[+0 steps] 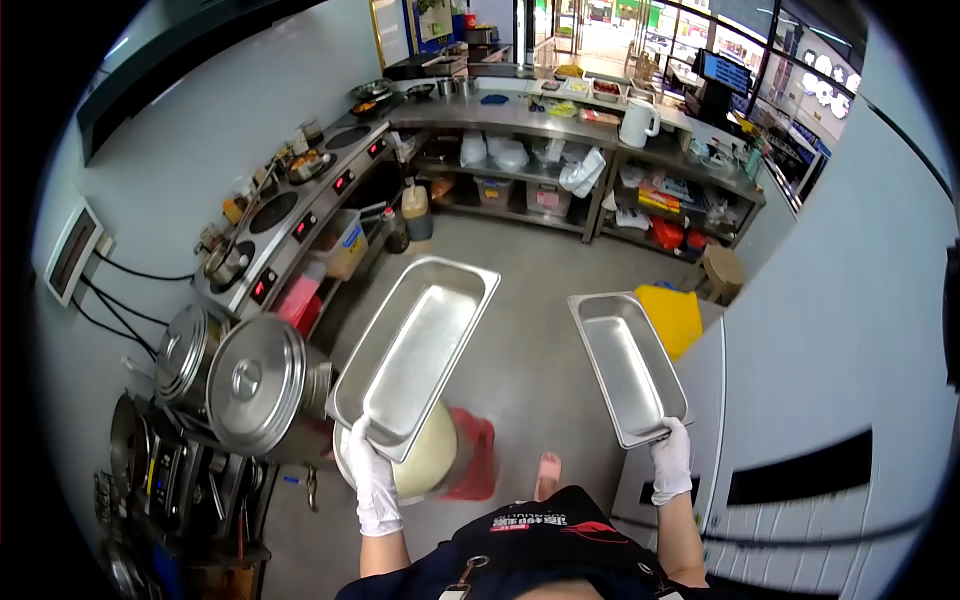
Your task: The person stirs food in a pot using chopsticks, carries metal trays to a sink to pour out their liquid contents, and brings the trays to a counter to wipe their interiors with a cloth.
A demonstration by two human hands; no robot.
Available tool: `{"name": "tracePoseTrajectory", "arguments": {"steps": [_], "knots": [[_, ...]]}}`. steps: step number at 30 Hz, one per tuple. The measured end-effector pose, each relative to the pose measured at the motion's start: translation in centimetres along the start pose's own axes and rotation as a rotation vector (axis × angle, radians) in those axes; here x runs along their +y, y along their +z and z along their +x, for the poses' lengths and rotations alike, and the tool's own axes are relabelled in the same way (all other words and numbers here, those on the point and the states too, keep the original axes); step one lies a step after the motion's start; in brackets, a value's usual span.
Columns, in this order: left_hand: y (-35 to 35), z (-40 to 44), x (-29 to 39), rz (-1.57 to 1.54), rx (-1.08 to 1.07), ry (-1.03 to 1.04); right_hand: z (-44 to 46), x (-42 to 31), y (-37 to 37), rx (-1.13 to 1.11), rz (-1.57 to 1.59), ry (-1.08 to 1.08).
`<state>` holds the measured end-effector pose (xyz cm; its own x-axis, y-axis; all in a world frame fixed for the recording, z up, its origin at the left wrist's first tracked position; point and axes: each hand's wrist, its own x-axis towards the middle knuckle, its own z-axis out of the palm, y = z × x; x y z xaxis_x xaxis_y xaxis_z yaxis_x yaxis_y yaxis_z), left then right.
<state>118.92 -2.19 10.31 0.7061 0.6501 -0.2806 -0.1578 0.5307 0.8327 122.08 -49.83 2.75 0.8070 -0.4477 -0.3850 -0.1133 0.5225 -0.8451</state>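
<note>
My left hand (372, 478), in a white glove, grips the near rim of a large rectangular steel food pan (424, 345). That pan tilts away from me above a white bucket (437, 458). On the right, my gloved right hand (672, 462) is closed on the near end of a narrower steel food pan (625, 362). Both pans are held up off the floor, well apart, and their bright insides show nothing in them. The fingers under each rim are partly hidden.
Large lidded steel pots (257, 384) stand at the left. An induction stove counter (275, 212) runs along the left wall, with a steel worktable (530, 118) at the back. A red stool-like object (472, 455) is beside the bucket; a white cabinet (800, 400) borders the right.
</note>
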Motion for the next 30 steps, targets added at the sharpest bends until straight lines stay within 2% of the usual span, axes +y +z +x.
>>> {"name": "tracePoseTrajectory", "arguments": {"steps": [1, 3, 5, 6, 7, 9, 11, 15, 20, 21, 23, 25, 27, 29, 30], "knots": [[2.2, 0.9, -0.3, 0.001, 0.019, -0.028, 3.1, -0.4, 1.9, 0.076, 0.228, 0.113], [5.1, 4.4, -2.1, 0.061, 0.034, 0.07, 10.6, -0.1, 4.8, -0.086, 0.016, 0.015], [6.7, 8.3, -4.2, 0.161, 0.022, 0.205, 15.8, -0.4, 7.2, -0.189, -0.418, -0.186], [9.6, 9.0, -3.3, 0.07, 0.121, 0.059, 16.7, -2.3, 11.2, -0.209, -0.742, -0.341], [11.7, 9.8, -3.1, 0.027, 0.136, 0.013, 18.1, -3.7, 14.8, -0.221, -1.064, -0.493], [15.2, 12.5, -3.6, 0.039, 0.162, 0.032, 25.1, -2.9, 19.6, -0.193, -0.508, -0.187], [16.0, 17.9, -6.1, 0.107, 0.142, 0.082, 31.7, -2.2, 25.1, -0.116, 0.188, 0.113], [23.1, 28.9, -8.8, 0.007, 0.234, 0.021, 39.9, -3.0, 35.3, -0.115, 0.213, 0.182], [35.3, 42.4, -10.1, 0.145, 0.248, -0.052, 50.1, -5.5, 46.2, -0.08, 0.197, 0.147], [35.6, 45.8, -12.2, 0.687, 0.11, 0.252, 51.7, -6.1, 48.4, -0.083, 0.207, 0.134], [38.8, 52.9, -14.3, 0.908, -0.016, 0.43, 55.4, -7.1, 52.1, -0.065, 0.202, 0.152], [46.0, 57.1, -15.3, 0.552, 0.021, 0.258, 59.6, -7.5, 55.7, -0.047, 0.188, 0.144], [50.4, 62.5, -17.5, 0.912, 0.012, 0.426, 65.2, -7.0, 59.0, -0.043, 0.205, 0.155], [56.1, 65.6, -18.4, 0.777, -0.02, 0.29, 70.4, -5.9, 62.0, -0.028, 0.159, 0.163], [56.5, 69.3, -20.8, 0.846, -0.041, 0.391, 72.9, -5.7, 64.0, -0.016, 0.116, 0.158]]}}
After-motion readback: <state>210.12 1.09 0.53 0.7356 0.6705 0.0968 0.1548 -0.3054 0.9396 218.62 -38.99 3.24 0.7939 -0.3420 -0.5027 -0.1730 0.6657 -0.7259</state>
